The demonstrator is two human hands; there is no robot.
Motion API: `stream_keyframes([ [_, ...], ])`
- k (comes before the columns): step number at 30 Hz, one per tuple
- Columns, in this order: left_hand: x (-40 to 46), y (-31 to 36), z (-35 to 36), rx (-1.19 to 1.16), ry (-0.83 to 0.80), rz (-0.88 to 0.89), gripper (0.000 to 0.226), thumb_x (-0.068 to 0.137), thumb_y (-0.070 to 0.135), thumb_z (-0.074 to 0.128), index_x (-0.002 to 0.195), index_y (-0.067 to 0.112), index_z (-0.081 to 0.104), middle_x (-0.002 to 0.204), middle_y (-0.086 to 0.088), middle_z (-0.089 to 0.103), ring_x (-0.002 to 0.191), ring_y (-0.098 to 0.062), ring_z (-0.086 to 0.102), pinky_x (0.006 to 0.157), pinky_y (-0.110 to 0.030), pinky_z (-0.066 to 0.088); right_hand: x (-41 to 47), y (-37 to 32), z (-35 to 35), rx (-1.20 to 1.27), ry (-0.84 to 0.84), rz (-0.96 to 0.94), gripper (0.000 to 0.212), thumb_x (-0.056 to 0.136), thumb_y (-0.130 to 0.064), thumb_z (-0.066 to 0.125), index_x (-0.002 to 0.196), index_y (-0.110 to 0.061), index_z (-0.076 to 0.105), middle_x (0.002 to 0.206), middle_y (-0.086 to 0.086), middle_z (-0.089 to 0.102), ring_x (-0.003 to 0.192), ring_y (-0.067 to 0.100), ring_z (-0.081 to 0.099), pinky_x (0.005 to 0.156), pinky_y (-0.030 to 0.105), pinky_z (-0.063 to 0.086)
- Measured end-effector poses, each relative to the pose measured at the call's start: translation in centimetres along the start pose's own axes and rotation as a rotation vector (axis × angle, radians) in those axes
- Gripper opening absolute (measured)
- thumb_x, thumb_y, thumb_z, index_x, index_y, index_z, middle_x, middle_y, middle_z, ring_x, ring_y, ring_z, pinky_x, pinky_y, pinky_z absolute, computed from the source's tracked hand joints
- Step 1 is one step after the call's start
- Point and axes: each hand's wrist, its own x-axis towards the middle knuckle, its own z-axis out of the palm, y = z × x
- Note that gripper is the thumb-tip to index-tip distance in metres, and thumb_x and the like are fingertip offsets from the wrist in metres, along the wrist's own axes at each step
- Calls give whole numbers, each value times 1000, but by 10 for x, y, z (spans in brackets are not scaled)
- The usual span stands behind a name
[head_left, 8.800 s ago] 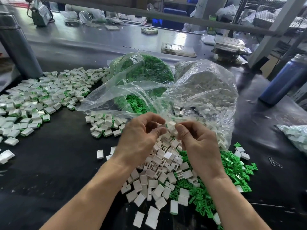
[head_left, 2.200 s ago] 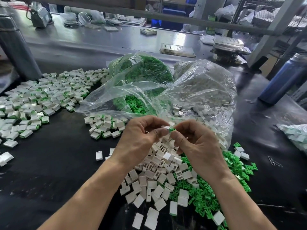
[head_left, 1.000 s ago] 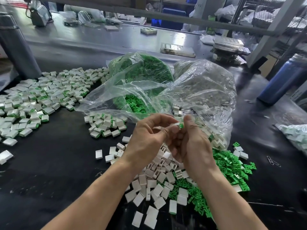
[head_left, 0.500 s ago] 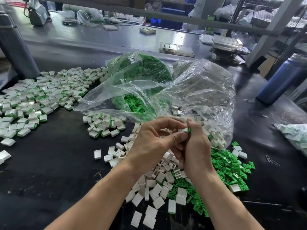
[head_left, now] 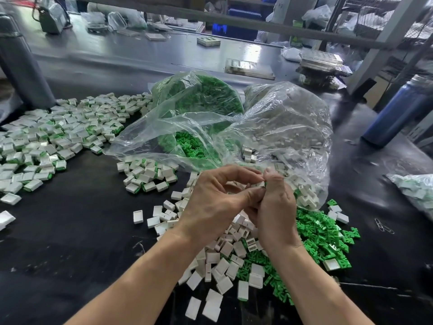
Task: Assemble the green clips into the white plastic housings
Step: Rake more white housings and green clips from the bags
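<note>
Left hand: left hand [head_left: 210, 205] is curled, thumb and forefinger pinching a white housing [head_left: 259, 184] at chest height above the loose pile.
Right hand: right hand [head_left: 275, 207] is curled too, its fingertips closed on a green clip [head_left: 265, 183], of which only a sliver shows at the housing's end.
Step in hand: by my reading, the clip is being pushed home into the housing; how deep it sits I cannot tell, the fingers hide the joint.
Doing it well: keep the housing square between the left fingers, press the clip straight along the slot, not at an angle, and check that it sits flush before dropping it.
Landmark: clear plastic bag [head_left: 269, 127] lying open on the black table [head_left: 70, 231].
White housings: loose housings [head_left: 225, 261] are spilled in front of the bag's mouth, under both wrists.
Green clips: loose green clips [head_left: 321, 235] lie in front of the bag, toward its right side; more green shows inside the bag.
Finished pieces: a wide spread of assembled pieces [head_left: 58, 134] lies left of the bag, with a smaller batch [head_left: 147, 174] just in front of its left edge.
Other things: a blue bottle [head_left: 396, 113] stands right of the bag, well apart; a paper clip [head_left: 384, 227] lies beyond the green clips.
Writing: no brand, label or lettering is readable on the parts, the bag or the bottle.
</note>
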Motion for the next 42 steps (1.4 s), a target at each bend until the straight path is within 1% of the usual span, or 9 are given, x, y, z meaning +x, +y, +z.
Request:
stream_keyframes([
  [9, -1, 0, -1, 8, 2, 0, 15, 88, 4, 78, 103, 2, 76, 116, -7, 76, 98, -32, 76, 87, -45, 62, -1, 1, 1, -3, 6, 11, 51, 100, -50, 36, 82, -31, 80, 83, 20, 65, 79, 37, 58, 71, 58, 47],
  [14, 1, 0, -2, 9, 11, -16, 15, 88, 4, 78, 102, 1, 76, 115, -8, 77, 98, -30, 76, 85, -41, 61, 1, 0, 1, -15, 3, 4, 51, 100, -49, 36, 80, -33, 80, 69, 11, 62, 68, 32, 53, 61, 49, 44],
  [17, 1, 1, -2, 10, 15, -17, 16, 87, 3, 78, 102, -1, 76, 115, -8, 77, 97, -31, 76, 85, -42, 62, 1, 0, 1, -13, -18, -4, 52, 101, -48, 34, 77, -34, 79, 57, -3, 56, 54, 19, 48, 47, 34, 39],
  [20, 1, 2, -3, 1, 8, -16, 16, 87, 2, 78, 102, -3, 75, 115, -8, 77, 99, -30, 76, 87, -43, 63, 0, 0, 1, -22, -40, -18, 54, 103, -47, 32, 77, -37, 79, 50, -7, 52, 45, 5, 44, 38, 25, 35],
  [30, 1, 3, -5, -22, -22, -12, 25, 83, 8, 79, 104, -5, 75, 113, -5, 78, 91, -25, 77, 76, -30, 61, -1, 1, 2, 22, -67, -29, 61, 112, -34, 28, 78, -32, 78, 48, -11, 47, 40, 4, 40, 37, 19, 32],
  [34, 3, 1, -8, 16, -29, -26, 16, 87, 8, 78, 102, 4, 76, 113, -2, 78, 97, -24, 77, 83, -36, 63, -1, -1, 2, 8, -78, -26, 60, 113, -41, 32, 76, -35, 78, 50, -13, 50, 44, 3, 42, 39, 20, 35],
  [37, 5, -1, -14, 82, 19, -5, 12, 89, 10, 78, 101, 11, 77, 107, -4, 78, 98, -26, 75, 88, -41, 61, 1, -1, -6, -86, -99, -67, 63, 111, -51, 32, 69, -25, 70, 54, -9, 52, 47, 4, 44, 42, 17, 36],
  [39, 7, -1, -21, 149, 68, 12, 12, 89, 13, 79, 101, 15, 77, 100, -3, 78, 94, -26, 74, 87, -42, 62, 3, -3, -14, -171, -95, -139, 54, 109, -48, 38, 76, -19, 68, 64, -1, 61, 54, 8, 50, 46, 17, 39],
  [42, 8, -1, -28, 205, 121, 41, 12, 88, 13, 80, 97, 20, 77, 93, 3, 78, 87, -17, 73, 78, -26, 61, 6, -7, -24, -211, -122, -197, 23, 101, -40, 56, 95, -25, 73, 84, 6, 71, 66, 17, 59, 52, 19, 45],
])
